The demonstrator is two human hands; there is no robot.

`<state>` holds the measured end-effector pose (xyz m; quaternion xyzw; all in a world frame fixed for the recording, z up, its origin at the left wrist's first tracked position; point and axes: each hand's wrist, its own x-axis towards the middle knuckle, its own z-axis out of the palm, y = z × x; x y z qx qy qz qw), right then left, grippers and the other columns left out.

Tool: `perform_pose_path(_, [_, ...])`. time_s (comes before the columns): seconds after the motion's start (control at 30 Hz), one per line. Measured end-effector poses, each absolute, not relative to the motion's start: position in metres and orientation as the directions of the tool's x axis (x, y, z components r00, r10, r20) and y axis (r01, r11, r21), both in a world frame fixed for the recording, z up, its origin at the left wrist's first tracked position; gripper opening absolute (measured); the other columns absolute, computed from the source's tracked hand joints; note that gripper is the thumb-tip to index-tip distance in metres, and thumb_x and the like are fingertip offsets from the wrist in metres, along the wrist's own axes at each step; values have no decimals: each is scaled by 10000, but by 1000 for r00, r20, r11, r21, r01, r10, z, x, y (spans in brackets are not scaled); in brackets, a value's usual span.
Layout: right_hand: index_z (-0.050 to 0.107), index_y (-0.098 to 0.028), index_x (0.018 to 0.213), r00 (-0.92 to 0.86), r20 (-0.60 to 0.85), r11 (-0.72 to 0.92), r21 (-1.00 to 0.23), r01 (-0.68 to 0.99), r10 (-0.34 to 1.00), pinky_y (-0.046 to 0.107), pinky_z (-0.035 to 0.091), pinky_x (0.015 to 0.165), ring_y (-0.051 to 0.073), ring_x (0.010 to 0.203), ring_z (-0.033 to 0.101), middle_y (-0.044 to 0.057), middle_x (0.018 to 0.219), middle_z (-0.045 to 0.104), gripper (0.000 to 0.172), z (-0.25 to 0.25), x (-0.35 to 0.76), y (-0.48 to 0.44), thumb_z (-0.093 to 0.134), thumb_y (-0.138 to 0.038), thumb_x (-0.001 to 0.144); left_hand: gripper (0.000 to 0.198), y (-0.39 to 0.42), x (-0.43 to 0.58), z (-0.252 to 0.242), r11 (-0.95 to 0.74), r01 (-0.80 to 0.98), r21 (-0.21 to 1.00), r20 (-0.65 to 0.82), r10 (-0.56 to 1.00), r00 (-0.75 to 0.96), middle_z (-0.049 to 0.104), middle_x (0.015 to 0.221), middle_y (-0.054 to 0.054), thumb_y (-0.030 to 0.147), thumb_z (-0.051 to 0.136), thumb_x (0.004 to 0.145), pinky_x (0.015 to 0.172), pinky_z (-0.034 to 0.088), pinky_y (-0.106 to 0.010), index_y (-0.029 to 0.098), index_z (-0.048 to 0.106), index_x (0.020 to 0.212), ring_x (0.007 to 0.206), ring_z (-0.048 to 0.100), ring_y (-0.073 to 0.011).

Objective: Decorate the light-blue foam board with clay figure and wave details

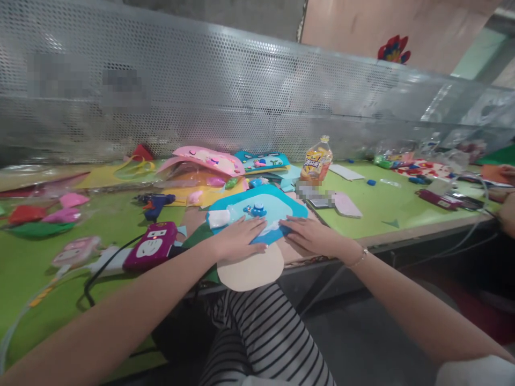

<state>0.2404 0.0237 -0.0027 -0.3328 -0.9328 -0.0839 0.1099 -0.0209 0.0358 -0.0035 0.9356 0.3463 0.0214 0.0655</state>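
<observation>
A blue foam-like sheet (295, 206) with a lighter blue middle lies in front of me on the bench. Small blue pieces (257, 209) sit on it, and a white packet (219, 217) rests at its left side. My left hand (241, 236) lies flat, fingers stretched, across the blue sheet and the top of a cream sheet (251, 271) that overhangs the bench's front edge. With fingers spread, my right hand (311, 236) touches the blue sheet's right edge. Neither hand grips anything.
To the left are a purple power strip (152, 247) with cables and a blue glue gun (155, 206). Behind lie a pink decorated piece (205, 160) and a snack bag (317, 163). A perforated metal screen (225, 91) borders the bench. Another person's hand (507, 174) shows far right.
</observation>
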Motion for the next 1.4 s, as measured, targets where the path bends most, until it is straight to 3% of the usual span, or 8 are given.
perform_pose_path(0.27, [507, -131, 1252, -658, 273, 602, 265, 753, 702, 435, 427, 973, 263, 1260, 457, 139, 1236, 596, 382, -4, 228, 17, 310, -296, 969, 820, 38, -22, -4, -738, 668, 98, -40, 667, 744, 143, 1541, -58, 702, 203, 847, 1143, 79, -382, 176, 174, 1474, 1420, 130, -227])
perform_pose_path(0.57, [528, -75, 1159, -589, 274, 523, 280, 805, 760, 408, 455, 933, 255, 1124, 560, 199, 1143, 620, 367, -7, 231, 17, 326, -312, 965, 791, 34, -22, 0, -729, 678, 92, -28, 679, 734, 171, 1538, -52, 683, 216, 858, 1141, 97, -383, 181, 194, 1469, 1414, 157, -225])
perform_pose_path(0.77, [492, -63, 1239, -533, 423, 509, 178, 842, 733, 438, 426, 984, 276, 1258, 453, 193, 1254, 565, 372, -17, 234, 23, 324, -219, 946, 792, 34, -20, 2, -737, 669, 93, -37, 669, 742, 184, 1535, -57, 678, 227, 861, 1141, 107, -391, 167, 205, 1465, 1414, 156, -222])
perform_pose_path(0.9, [436, -110, 1312, -647, 378, 643, 155, 750, 663, 425, 441, 979, 247, 1227, 490, 151, 1310, 537, 407, -18, 234, 24, 332, -277, 956, 790, 34, -19, 4, -728, 680, 89, -67, 676, 734, 174, 1536, -64, 666, 252, 863, 1140, 112, -394, 154, 210, 1463, 1416, 150, -229])
perform_pose_path(1.23, [454, -119, 1293, -590, 357, 590, 123, 798, 724, 468, 403, 1015, 279, 1250, 467, 152, 1298, 545, 408, -17, 235, 20, 304, -299, 959, 791, 36, -20, -1, -724, 683, 96, -67, 680, 730, 150, 1541, -56, 674, 240, 859, 1146, 97, -409, 175, 188, 1471, 1419, 135, -230])
perform_pose_path(1.33, [464, -130, 1284, -561, 352, 583, 51, 811, 749, 484, 383, 1029, 289, 1265, 449, 149, 1311, 535, 406, -20, 237, 22, 306, -301, 951, 787, 36, -20, -1, -725, 683, 83, -69, 680, 730, 164, 1539, -60, 672, 228, 861, 1145, 102, -413, 174, 194, 1469, 1417, 144, -232])
perform_pose_path(1.4, [460, -165, 1290, -508, 368, 566, -64, 822, 779, 465, 382, 1037, 268, 1277, 439, 120, 1319, 534, 401, -20, 240, 24, 303, -301, 948, 790, 37, -20, -1, -725, 685, 78, -67, 681, 729, 160, 1540, -63, 675, 225, 859, 1144, 106, -406, 173, 192, 1469, 1418, 141, -231])
